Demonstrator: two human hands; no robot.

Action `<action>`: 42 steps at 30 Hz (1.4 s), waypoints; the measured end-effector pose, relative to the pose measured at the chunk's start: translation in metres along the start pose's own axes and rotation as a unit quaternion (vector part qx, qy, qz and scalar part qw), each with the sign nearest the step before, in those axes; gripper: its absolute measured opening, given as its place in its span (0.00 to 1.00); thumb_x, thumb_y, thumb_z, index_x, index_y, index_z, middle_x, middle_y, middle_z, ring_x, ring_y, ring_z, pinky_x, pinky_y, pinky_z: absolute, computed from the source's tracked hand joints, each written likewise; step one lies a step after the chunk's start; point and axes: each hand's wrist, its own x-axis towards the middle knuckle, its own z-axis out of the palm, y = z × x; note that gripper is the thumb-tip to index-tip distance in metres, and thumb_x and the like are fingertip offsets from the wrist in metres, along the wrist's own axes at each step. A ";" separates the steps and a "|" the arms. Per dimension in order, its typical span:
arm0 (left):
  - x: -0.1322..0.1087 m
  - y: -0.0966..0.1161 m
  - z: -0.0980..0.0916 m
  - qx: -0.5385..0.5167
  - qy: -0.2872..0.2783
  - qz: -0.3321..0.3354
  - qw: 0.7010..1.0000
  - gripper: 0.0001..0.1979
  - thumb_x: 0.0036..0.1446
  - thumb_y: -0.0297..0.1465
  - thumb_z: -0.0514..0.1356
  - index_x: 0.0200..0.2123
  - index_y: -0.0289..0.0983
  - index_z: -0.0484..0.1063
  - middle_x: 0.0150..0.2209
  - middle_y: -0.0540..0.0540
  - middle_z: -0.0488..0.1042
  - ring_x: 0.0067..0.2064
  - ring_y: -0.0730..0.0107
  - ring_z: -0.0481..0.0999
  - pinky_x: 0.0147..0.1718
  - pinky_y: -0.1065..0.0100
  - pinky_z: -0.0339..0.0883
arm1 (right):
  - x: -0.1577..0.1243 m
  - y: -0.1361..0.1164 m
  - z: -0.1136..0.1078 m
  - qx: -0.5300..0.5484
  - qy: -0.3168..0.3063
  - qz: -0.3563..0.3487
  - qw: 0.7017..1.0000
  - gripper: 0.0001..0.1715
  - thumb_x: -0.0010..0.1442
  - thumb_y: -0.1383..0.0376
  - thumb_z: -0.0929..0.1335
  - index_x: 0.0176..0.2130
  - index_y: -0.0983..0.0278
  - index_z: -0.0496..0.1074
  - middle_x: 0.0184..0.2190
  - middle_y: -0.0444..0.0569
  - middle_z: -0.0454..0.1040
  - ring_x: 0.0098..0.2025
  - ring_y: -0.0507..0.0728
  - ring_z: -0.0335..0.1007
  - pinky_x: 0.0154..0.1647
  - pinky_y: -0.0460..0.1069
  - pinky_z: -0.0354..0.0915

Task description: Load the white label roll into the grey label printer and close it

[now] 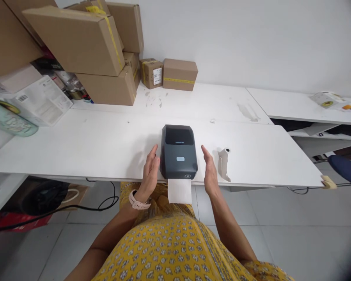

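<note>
A dark grey label printer (178, 152) sits at the front edge of a white table (90, 148). A blank white label (179, 191) hangs out of its front slot over the table edge. My left hand (150, 171) is open, fingers straight, just beside the printer's left side; a pink watch is on that wrist. My right hand (210, 171) is open too, a short gap off the printer's right side. Neither hand holds anything. A strip of label backing paper with a small roll core (224, 163) lies on the table right of my right hand.
Stacked cardboard boxes (84, 50) fill the back left, two small boxes (169, 73) against the wall. White packages and a green bottle (8, 119) lie far left. A second white desk (295, 103) stands at right with a tape roll (327, 100). Black cables (76, 207) run under the table.
</note>
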 end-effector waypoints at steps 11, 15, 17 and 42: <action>-0.023 -0.032 0.012 0.080 0.002 0.044 0.996 0.32 0.71 0.48 0.46 0.74 0.47 0.48 0.76 0.49 0.43 0.77 0.60 0.37 0.74 0.53 0.36 | -0.024 0.014 0.030 -0.008 0.001 0.035 0.999 0.40 0.70 0.39 0.49 0.74 0.49 0.46 0.77 0.41 0.43 0.78 0.62 0.31 0.77 0.68 0.36; -0.008 -0.014 0.006 0.073 0.000 0.091 0.993 0.31 0.71 0.49 0.45 0.72 0.46 0.53 0.76 0.49 0.44 0.77 0.59 0.38 0.74 0.54 0.41 | -0.011 -0.002 0.020 -0.050 -0.014 -0.024 0.998 0.40 0.70 0.38 0.47 0.74 0.47 0.44 0.77 0.43 0.43 0.78 0.64 0.30 0.76 0.72 0.32; 0.009 0.001 0.003 0.052 0.004 0.119 0.992 0.31 0.70 0.51 0.43 0.70 0.45 0.59 0.75 0.48 0.48 0.76 0.58 0.45 0.72 0.55 0.48 | 0.008 -0.017 0.013 -0.086 -0.017 -0.082 0.993 0.43 0.68 0.37 0.46 0.74 0.48 0.45 0.76 0.44 0.45 0.78 0.66 0.29 0.75 0.73 0.32; 0.092 0.004 0.001 0.418 -0.086 -0.079 0.901 0.30 0.57 0.36 0.56 0.64 0.37 0.65 0.35 0.45 0.80 0.39 0.55 0.79 0.33 0.63 0.65 | 0.153 -0.077 0.018 -0.285 -0.111 -0.285 0.908 0.17 0.69 0.54 0.62 0.49 0.59 0.72 0.48 0.55 0.76 0.53 0.66 0.73 0.53 0.61 0.68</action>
